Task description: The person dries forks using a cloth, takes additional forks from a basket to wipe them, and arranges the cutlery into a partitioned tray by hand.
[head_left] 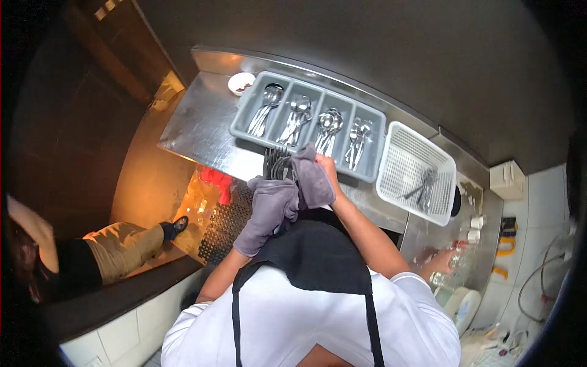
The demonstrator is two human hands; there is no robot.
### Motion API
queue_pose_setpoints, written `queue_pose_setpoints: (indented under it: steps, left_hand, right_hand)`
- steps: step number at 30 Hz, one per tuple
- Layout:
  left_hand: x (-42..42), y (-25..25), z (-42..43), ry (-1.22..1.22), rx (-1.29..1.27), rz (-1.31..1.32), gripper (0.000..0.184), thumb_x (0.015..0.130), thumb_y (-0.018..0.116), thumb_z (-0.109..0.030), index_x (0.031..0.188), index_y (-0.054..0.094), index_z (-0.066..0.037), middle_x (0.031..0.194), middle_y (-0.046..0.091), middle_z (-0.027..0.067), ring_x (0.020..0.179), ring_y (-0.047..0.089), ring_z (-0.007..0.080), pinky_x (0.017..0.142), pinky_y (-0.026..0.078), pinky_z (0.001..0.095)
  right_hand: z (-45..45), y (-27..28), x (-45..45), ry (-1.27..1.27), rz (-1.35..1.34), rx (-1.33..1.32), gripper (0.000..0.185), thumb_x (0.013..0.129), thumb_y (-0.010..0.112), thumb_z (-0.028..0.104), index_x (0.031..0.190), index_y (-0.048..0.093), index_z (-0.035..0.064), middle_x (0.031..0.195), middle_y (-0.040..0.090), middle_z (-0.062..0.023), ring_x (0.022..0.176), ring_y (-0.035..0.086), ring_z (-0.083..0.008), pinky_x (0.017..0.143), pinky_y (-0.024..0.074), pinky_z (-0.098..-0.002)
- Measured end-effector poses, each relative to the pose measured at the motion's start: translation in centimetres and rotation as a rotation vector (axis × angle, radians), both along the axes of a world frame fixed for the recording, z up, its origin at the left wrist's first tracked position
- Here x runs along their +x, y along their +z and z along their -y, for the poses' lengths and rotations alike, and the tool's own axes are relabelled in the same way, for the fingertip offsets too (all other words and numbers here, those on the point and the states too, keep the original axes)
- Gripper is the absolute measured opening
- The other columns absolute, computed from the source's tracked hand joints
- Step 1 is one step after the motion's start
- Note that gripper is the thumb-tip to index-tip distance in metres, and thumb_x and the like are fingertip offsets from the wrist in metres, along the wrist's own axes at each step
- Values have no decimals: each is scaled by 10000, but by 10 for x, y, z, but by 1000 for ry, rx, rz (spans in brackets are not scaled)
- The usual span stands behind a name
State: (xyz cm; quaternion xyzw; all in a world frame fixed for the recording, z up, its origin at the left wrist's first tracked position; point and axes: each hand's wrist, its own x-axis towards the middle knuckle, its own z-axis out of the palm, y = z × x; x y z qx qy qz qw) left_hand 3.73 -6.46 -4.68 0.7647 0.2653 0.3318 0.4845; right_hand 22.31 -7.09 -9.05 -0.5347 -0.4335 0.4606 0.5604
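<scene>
My left hand (266,211), wrapped in grey cloth, is closed around a bunch of dark-looking forks (278,163) whose heads point up and away from me. My right hand (328,170) grips a grey cloth (313,181) and presses it against the right side of the bunch. The fork handles are hidden in the cloth. Just beyond both hands lies a grey cutlery tray (243,125) with several compartments, holding large spoons (265,110), more spoons (296,119), another group of spoons (329,127) and forks (359,140).
A white perforated basket (391,162) with some cutlery (423,189) stands right of the tray. A small white bowl (241,82) sits at the tray's back left corner on the steel counter (199,116). Another person's hand (437,263) is near glasses (455,269) at right; someone else (122,251) is at left.
</scene>
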Motion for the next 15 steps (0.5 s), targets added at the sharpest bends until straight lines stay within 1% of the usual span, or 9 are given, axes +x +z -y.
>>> queue_pose_setpoints:
  steps: [3,5,6,8,9,11,12,13,15]
  left_hand:
    - [12,0,0,-129,-196,49,310,966,583,-203,718,587,-17,683,590,64,587,562,147,531,444,303]
    - [15,-9,-9,-278,-451,148,301,983,570,-223,786,601,2,722,606,65,593,567,158,541,458,304]
    - [17,-26,-17,-370,-698,227,294,993,557,-225,826,606,12,746,615,68,600,572,165,547,463,302]
    - [35,-65,-21,-465,-851,418,255,1006,541,-207,903,610,16,793,633,84,635,599,182,571,484,315]
    - [44,-83,-23,-515,-930,509,241,1012,533,-198,942,612,18,817,642,92,652,613,191,584,494,321]
    - [53,-48,2,-122,-807,328,200,995,550,-160,905,623,4,812,648,101,666,624,197,596,500,329]
    - [52,-60,-5,-226,-451,124,142,959,559,-102,878,628,-8,810,646,95,664,620,192,594,501,327]
    - [51,-73,-11,-274,-75,-29,101,923,568,-45,851,634,-20,809,644,89,661,615,188,591,502,325]
    - [67,-29,-15,-406,459,-74,95,881,570,2,821,637,-30,801,638,78,664,612,185,587,500,317]
  right_hand:
    - [-7,-6,32,-47,-727,173,216,1007,509,152,1060,659,6,912,681,-31,738,652,-112,654,559,-248]
    - [-4,-5,48,-89,-466,257,234,1010,453,178,1001,641,40,898,668,-58,734,652,-132,657,567,-270]
    - [12,0,53,-58,-44,294,224,1003,460,173,1000,642,43,910,671,-65,759,655,-131,680,569,-270]
    - [38,3,47,-53,308,217,218,991,471,164,1014,643,30,932,677,-88,817,664,-154,732,573,-284]
    - [49,-1,37,-79,235,126,225,985,476,160,1028,642,14,943,680,-103,850,672,-178,762,576,-299]
    - [55,-7,20,-126,83,-46,245,974,485,153,1056,640,-18,964,686,-134,916,687,-224,823,582,-327]
    - [41,-24,25,-250,-394,-24,242,992,477,143,1050,628,-37,968,689,-150,928,704,-260,825,597,-369]
    - [46,-12,39,-207,-594,-65,235,1000,486,148,1061,624,-31,971,679,-130,913,688,-236,803,585,-355]
    - [66,22,68,-109,-990,-127,222,1017,504,158,1084,616,-20,976,660,-91,884,656,-187,759,562,-327]
